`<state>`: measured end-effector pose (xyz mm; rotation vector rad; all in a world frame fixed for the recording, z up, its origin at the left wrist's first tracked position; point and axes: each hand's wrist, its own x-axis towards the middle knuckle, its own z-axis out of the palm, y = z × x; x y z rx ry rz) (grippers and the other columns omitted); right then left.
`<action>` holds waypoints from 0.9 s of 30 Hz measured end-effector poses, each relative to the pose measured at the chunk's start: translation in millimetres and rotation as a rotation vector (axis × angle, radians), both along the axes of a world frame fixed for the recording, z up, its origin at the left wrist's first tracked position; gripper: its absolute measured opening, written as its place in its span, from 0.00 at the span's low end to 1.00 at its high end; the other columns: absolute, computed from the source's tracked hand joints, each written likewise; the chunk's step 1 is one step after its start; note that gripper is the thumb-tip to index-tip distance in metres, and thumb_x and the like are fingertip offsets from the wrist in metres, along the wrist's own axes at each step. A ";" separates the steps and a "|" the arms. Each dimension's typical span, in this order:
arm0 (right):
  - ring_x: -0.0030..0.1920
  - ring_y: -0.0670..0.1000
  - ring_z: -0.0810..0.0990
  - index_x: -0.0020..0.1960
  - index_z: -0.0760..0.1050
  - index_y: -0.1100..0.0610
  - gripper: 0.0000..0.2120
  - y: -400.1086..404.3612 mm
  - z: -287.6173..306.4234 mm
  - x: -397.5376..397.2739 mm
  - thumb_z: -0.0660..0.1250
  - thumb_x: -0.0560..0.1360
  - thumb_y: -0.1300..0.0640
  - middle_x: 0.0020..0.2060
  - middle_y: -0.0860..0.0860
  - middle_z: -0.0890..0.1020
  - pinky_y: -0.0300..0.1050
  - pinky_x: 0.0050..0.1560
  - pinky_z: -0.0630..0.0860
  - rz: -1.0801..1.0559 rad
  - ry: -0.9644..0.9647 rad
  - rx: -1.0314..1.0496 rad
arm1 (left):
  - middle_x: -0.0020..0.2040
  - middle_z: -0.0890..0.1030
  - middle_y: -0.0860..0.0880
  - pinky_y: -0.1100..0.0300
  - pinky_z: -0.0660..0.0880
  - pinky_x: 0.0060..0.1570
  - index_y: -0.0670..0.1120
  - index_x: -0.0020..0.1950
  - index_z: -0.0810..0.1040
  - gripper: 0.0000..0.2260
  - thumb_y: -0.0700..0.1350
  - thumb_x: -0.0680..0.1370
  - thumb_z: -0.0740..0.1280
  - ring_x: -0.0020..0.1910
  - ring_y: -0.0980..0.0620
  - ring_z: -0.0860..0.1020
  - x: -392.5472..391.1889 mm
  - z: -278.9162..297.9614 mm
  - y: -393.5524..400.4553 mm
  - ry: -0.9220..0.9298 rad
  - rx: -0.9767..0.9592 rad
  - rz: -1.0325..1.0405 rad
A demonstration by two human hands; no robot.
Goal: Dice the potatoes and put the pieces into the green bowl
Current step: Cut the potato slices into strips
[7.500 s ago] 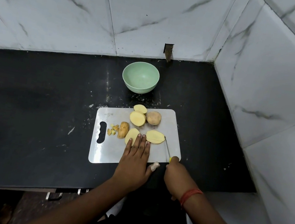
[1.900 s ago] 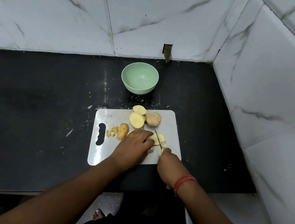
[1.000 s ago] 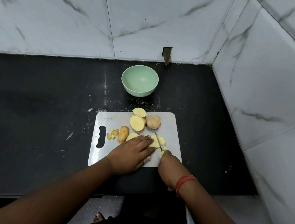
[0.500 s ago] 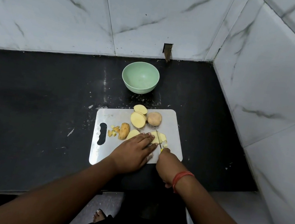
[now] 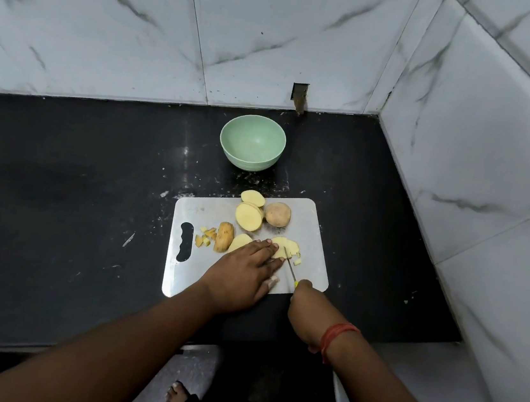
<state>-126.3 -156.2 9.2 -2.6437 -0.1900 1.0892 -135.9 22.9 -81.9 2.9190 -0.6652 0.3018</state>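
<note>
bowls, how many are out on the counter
1: the green bowl stands on the black counter beyond the far edge of the cutting board, near the back wall. None seems hidden.

Our left hand (image 5: pixel 241 274) lies palm down, fingers (image 5: pixel 268 246) straight and close together, reaching forward and to the right. Our right hand (image 5: pixel 305 312) sits just beside it, curled tight into a fist with the knuckles up, an orange thread band (image 5: pixel 337 338) circling its wrist. Both forearms come in from below.
</note>
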 end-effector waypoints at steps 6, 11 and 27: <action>0.33 0.46 0.66 0.58 0.64 0.59 0.07 -8.6 -8.7 -11.6 0.55 0.81 0.61 0.47 0.57 0.73 0.38 0.32 0.62 0.017 -0.024 -0.032 | 0.71 0.77 0.43 0.52 0.67 0.72 0.46 0.70 0.79 0.20 0.54 0.82 0.62 0.71 0.44 0.73 -2.2 1.4 -2.3 0.019 -0.013 0.031; 0.33 0.47 0.70 0.64 0.64 0.63 0.12 -16.5 -22.4 -22.5 0.54 0.81 0.61 0.34 0.50 0.67 0.41 0.31 0.64 0.018 -0.106 -0.082 | 0.71 0.76 0.43 0.51 0.66 0.74 0.46 0.71 0.78 0.20 0.54 0.82 0.63 0.71 0.44 0.73 -1.7 -0.1 1.0 0.023 -0.015 0.004; 0.44 0.59 0.79 0.56 0.63 0.60 0.05 -5.6 6.9 -2.9 0.53 0.81 0.62 0.47 0.59 0.77 0.45 0.40 0.76 -0.061 -0.102 0.095 | 0.80 0.63 0.43 0.46 0.50 0.79 0.44 0.78 0.67 0.28 0.59 0.84 0.56 0.79 0.44 0.61 -16.0 -3.7 18.4 0.087 0.025 -0.002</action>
